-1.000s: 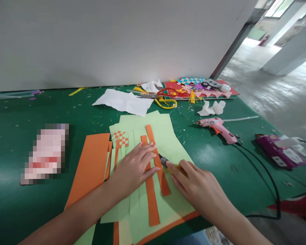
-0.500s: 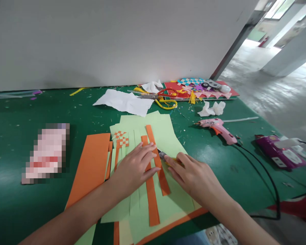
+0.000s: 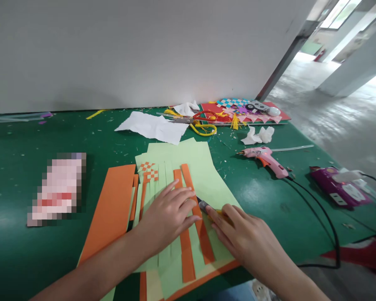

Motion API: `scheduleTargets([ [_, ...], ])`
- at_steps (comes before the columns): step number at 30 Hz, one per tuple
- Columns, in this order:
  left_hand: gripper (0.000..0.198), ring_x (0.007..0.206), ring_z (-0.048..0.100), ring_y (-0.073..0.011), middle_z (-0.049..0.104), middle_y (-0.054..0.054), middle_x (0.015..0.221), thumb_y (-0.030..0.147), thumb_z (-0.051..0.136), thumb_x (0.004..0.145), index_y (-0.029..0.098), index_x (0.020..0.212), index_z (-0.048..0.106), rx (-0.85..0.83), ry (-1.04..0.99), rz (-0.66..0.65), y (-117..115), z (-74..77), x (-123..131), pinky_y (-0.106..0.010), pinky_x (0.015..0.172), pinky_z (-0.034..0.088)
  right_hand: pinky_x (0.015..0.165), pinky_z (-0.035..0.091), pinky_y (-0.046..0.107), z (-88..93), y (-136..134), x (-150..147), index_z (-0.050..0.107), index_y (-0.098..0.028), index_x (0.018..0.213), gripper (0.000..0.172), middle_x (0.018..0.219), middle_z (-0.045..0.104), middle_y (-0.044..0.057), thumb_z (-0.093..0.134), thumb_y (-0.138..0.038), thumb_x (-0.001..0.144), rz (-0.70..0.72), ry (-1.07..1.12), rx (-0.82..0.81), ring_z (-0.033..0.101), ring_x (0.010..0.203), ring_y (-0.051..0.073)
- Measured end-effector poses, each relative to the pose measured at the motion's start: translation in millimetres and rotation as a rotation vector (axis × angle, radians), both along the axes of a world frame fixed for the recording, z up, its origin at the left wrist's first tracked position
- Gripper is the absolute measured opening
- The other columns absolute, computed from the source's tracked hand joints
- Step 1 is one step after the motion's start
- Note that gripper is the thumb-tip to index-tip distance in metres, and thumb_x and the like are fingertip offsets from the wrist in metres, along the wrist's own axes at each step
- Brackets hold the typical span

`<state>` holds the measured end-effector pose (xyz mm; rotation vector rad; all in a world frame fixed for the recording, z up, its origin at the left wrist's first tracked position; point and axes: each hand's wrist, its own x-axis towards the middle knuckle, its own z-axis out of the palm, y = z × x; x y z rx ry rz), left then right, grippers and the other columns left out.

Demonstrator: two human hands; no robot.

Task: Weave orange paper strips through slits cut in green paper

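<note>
My right hand [image 3: 247,232] is closed around a utility knife [image 3: 203,205], with its yellow handle mostly hidden in the grip. The blade end points up and left, at the right edge of a slanted orange paper strip [image 3: 207,242]. Lying flat with fingers spread, my left hand [image 3: 171,211] rests across that strip and a second orange strip [image 3: 187,251] to its left. Both strips lie on stacked light green paper sheets [image 3: 194,154]. Beyond the left hand's wrist, small orange-and-green woven checks [image 3: 148,170] show among narrow green strips.
An orange sheet [image 3: 111,205] lies at left, past it a pixelated pink object [image 3: 58,188]. Scissors [image 3: 203,121] and white paper [image 3: 150,125] are at the back. A pink glue gun [image 3: 266,156], its cord and a purple power strip [image 3: 336,188] occupy the right.
Both hands have shifted slightly toward me. The right-hand orange strip has slid toward me under the left fingers, and the knife has come down along with it.
</note>
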<state>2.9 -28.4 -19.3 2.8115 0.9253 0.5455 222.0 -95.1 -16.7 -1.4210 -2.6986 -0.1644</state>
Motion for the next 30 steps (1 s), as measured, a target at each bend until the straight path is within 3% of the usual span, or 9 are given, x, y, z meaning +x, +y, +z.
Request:
scheduleTargets([
  [3, 0.03, 0.117, 0.056, -0.0238, 0.065, -0.009, 0.118, 0.044, 0.052, 0.093, 0.017, 0.1, 0.061, -0.081, 0.032, 0.064, 2, -1.0, 2, -0.047, 0.111, 0.034, 0.048, 0.048, 0.027, -0.3, -1, 0, 0.053, -0.012, 0.13, 0.041, 0.083, 0.055, 0.006, 0.054, -0.017, 0.089, 0.003, 0.007, -0.002, 0.059, 0.069, 0.017],
  [9, 0.07, 0.133, 0.042, -0.0288, 0.049, -0.016, 0.141, 0.068, 0.043, 0.086, 0.012, 0.127, 0.051, -0.059, 0.09, 0.171, 10, -7.8, 1, -0.052, 0.113, 0.028, 0.048, 0.05, 0.027, 0.3, 1, 0, 0.056, -0.012, 0.127, 0.038, 0.084, 0.056, 0.007, 0.054, -0.017, 0.089, 0.003, 0.028, 0.008, 0.06, 0.07, 0.018],
  [30, 0.069, 0.132, 0.044, -0.0273, 0.051, -0.014, 0.141, 0.066, 0.045, 0.086, 0.011, 0.128, 0.052, -0.003, 0.123, 0.173, 8, -9.9, 0, -0.05, 0.113, 0.031, 0.047, 0.041, 0.026, 1.0, 28, -9, 0.062, -0.018, 0.122, 0.032, 0.079, 0.058, 0.005, 0.047, -0.023, 0.094, -0.057, 0.083, 0.048, 0.061, 0.068, 0.017],
])
